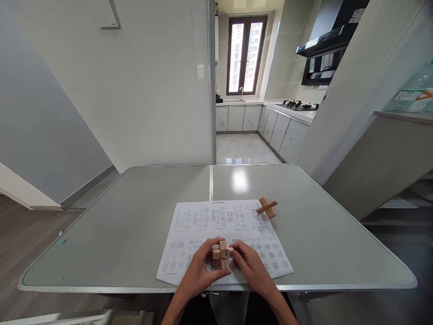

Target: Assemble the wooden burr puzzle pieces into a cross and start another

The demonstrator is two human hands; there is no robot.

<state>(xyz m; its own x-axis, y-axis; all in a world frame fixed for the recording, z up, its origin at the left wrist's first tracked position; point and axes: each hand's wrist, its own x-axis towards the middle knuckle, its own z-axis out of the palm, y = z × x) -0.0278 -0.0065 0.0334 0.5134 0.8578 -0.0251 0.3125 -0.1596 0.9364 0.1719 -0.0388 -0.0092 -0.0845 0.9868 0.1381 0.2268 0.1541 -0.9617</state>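
A small wooden interlocking puzzle (222, 255) sits between both hands near the table's front edge, over a printed instruction sheet (219, 225). My left hand (199, 270) grips its left side with curled fingers. My right hand (252, 267) pinches its right side. A letter-like mark shows on one block face. A second wooden cross-shaped puzzle (267, 207) lies apart on the sheet's far right corner, untouched.
The grey folding table (118, 234) has a metal rim and a centre seam. A white wall stands behind it on the left. An open doorway leads to a kitchen with cabinets (270, 126) and a window. A counter (389, 153) stands to the right.
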